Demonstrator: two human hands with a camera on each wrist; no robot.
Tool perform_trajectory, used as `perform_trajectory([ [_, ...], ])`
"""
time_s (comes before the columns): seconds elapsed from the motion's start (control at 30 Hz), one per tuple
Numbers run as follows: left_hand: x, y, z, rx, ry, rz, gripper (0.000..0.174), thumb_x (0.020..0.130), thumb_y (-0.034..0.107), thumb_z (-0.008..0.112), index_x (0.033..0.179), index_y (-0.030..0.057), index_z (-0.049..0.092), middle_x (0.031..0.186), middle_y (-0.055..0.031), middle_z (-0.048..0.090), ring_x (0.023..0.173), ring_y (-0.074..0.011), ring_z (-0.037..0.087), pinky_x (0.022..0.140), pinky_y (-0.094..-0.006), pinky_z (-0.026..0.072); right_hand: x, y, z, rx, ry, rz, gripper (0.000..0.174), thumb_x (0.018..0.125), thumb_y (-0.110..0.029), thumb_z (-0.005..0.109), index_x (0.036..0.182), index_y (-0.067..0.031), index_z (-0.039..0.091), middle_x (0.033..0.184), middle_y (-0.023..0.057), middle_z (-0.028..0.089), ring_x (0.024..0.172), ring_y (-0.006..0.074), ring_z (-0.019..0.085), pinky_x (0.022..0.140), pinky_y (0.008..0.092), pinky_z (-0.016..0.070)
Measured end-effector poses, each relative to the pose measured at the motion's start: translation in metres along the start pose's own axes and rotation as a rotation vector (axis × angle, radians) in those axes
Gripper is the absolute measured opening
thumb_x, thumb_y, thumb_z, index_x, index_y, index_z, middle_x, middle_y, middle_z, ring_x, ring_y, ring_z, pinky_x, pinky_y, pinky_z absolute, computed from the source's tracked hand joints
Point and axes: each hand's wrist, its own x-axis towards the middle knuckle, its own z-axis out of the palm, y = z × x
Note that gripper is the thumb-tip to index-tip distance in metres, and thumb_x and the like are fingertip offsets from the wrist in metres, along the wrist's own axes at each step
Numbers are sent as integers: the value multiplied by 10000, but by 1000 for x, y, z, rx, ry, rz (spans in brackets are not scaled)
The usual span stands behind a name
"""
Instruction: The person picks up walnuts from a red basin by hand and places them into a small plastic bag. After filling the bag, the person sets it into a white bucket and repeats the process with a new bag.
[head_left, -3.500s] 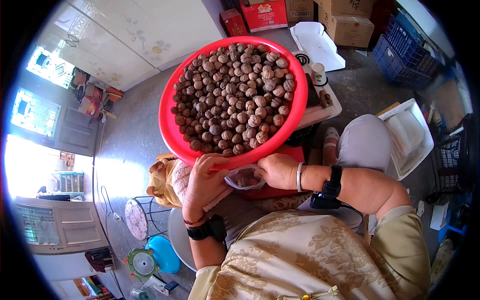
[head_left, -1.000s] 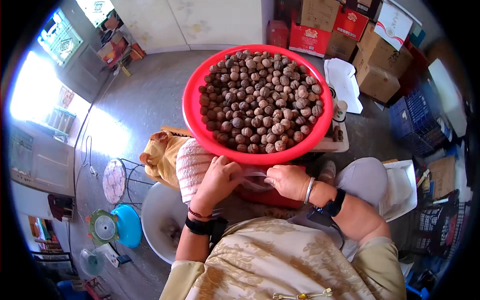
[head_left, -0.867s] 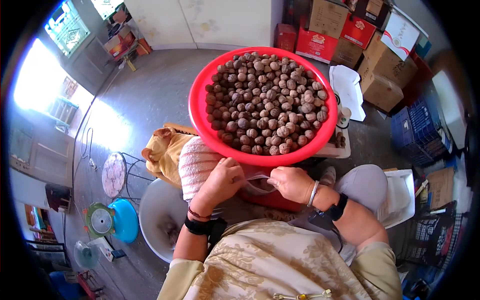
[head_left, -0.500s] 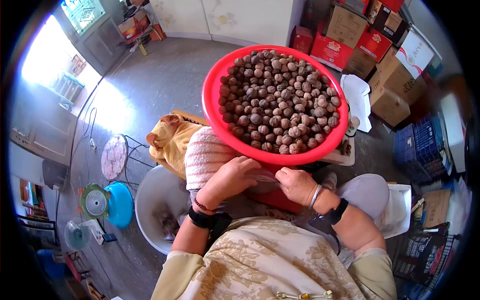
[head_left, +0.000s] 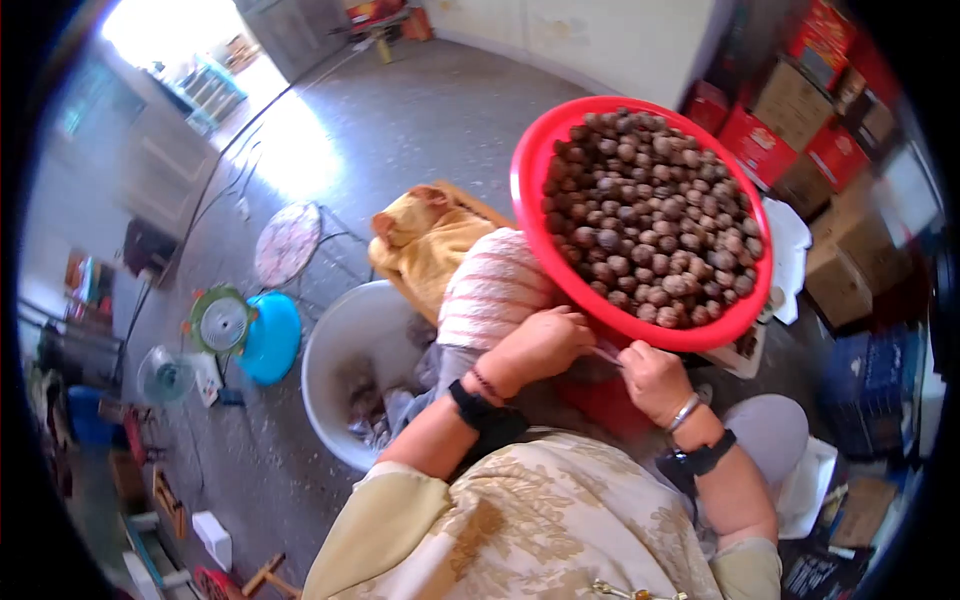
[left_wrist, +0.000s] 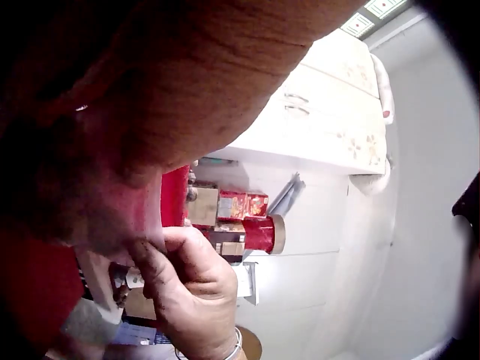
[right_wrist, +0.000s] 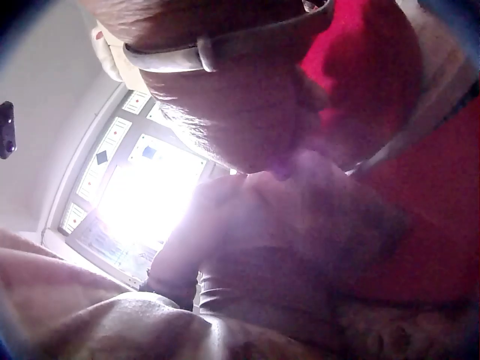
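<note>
Both hands are just below a red basin (head_left: 530, 200) heaped with walnuts (head_left: 650, 220). A thin clear plastic bag (head_left: 608, 353) is stretched between them, its lower part blurred. The left hand (head_left: 540, 345) pinches one side of its top. On the other side, the right hand (head_left: 655, 382) pinches the edge with thumb and forefinger. The left wrist view shows the right hand (left_wrist: 196, 289) gripping the translucent plastic (left_wrist: 142, 206). In the right wrist view the right hand (right_wrist: 225, 105) is dark and close, its fingertips hidden.
At the left of the lap stands a grey-white tub (head_left: 322, 385) with dark items inside. Behind it are a yellow cloth (head_left: 435, 250), a striped towel (head_left: 495, 290), a round stool (head_left: 288, 243) and a blue basin (head_left: 270, 340). Cartons (head_left: 850, 260) are stacked at the right.
The head view has turned, so the basin and hands appear farther right. The hands have drawn closer together, and the bag's mouth, earlier spread wide with walnuts visible inside, is now a narrow taut strip.
</note>
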Motion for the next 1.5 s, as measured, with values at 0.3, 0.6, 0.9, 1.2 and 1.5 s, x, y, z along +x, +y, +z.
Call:
perform_trajectory([
  [0.3, 0, 1, 14, 0, 81, 33, 200, 850, 230, 701, 983, 81, 713, 960, -96, 692, 953, -305, 643, 892, -424, 515, 14, -9, -11, 133, 0, 25, 113, 824, -37, 630, 783, -63, 528, 773, 154, 522, 732, 385, 592, 627, 474, 481],
  [0.6, -13, 2, -7, -44, 83, 7, 138, 858, 199, 663, 897, 78, 713, 915, -95, 701, 909, -315, 661, 792, -420, 544, 18, -11, -11, 580, 29, 231, 232, 909, -230, 731, 881, -32, 614, 768, 134, 568, 680, 301, 570, 624, 376, 462],
  [0.9, -95, 16, -134, -506, 501, -322, 37, 937, 27, 680, 961, -1, 679, 864, -30, 700, 809, -85, 639, 713, -260, 525, 14, -9, 1, 566, -213, 216, 293, 852, -266, 779, 877, -18, 625, 817, 151, 616, 748, 327, 618, 687, 386, 509],
  [1.2, -236, -63, -166, -306, 894, -756, 71, 964, 44, 662, 915, 5, 695, 808, 34, 650, 722, -42, 565, 644, -222, 480, -5, 10, 35, 378, -410, 214, 245, 820, -222, 749, 847, -12, 626, 852, 203, 647, 828, 417, 644, 735, 474, 529],
  [1.5, -366, -151, -37, -238, 1138, -1260, 242, 901, 238, 725, 842, 4, 711, 708, 9, 644, 649, -84, 544, 578, -283, 452, -14, 27, 52, 246, -518, 322, 224, 828, -195, 715, 849, 9, 626, 918, 252, 658, 895, 466, 630, 794, 512, 520],
])
